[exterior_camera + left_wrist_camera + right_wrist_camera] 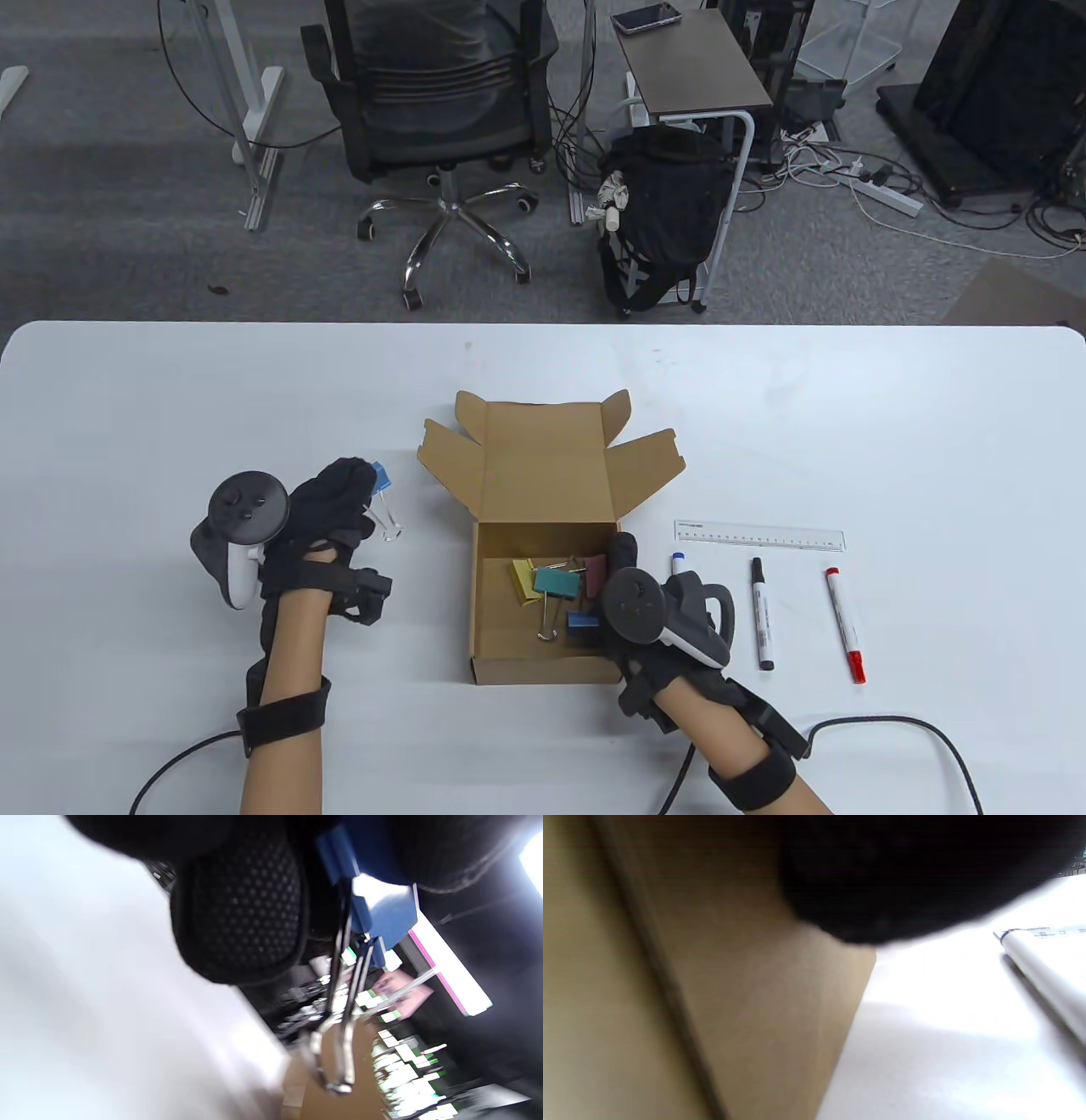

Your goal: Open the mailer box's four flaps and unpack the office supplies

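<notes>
The brown mailer box (pixel 492 594) stands open mid-table, its lid and flaps folded back. Inside lie several binder clips: yellow, teal (pixel 556 581), maroon, blue. My left hand (pixel 339 501) is left of the box, above the table, and holds a blue binder clip (pixel 381 477) with its wire handles hanging down; the clip also shows close up in the left wrist view (pixel 373 912). My right hand (pixel 624 577) rests at the box's right wall, fingers over the rim by the maroon clip; its grip is hidden. The right wrist view shows the box's outer wall (pixel 734 1018).
Right of the box lie a clear ruler (pixel 759 536), a blue-capped marker (pixel 679 564) partly under my right hand, a black marker (pixel 762 613) and a red marker (pixel 846 613). Cables trail from both wrists at the table's front edge.
</notes>
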`<state>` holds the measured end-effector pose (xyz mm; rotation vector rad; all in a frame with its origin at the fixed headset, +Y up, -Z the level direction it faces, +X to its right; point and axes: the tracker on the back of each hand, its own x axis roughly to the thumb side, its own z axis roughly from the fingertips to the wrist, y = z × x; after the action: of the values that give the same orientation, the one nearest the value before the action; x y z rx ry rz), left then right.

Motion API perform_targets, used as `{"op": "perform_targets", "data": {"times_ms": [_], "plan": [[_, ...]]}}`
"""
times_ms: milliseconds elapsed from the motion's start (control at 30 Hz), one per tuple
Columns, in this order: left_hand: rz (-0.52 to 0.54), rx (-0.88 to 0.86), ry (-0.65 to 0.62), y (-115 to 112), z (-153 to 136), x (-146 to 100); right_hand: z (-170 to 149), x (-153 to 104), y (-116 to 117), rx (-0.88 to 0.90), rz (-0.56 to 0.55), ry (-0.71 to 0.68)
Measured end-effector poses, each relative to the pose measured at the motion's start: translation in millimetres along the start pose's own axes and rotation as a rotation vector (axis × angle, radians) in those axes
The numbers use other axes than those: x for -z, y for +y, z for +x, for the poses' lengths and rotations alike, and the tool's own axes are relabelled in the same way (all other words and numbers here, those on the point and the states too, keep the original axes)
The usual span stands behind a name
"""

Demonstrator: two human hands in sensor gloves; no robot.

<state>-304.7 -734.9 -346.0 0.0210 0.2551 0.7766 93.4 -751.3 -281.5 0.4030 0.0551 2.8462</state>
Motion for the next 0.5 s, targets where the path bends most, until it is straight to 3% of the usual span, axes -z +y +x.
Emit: {"op": "perform_targets", "data": {"times_ms": [233, 500], "plan": [[-0.124, 0.238, 0.210, -33.5, -38.7, 11.0, -0.4, -0.6, 0.1, 0.002, -0.002, 0.003], [0.001, 0.449, 0.218, -24.1, -34.8, 6.1, -0.4, -0.7, 0.1, 0.006, -0.002, 0.001]]}}
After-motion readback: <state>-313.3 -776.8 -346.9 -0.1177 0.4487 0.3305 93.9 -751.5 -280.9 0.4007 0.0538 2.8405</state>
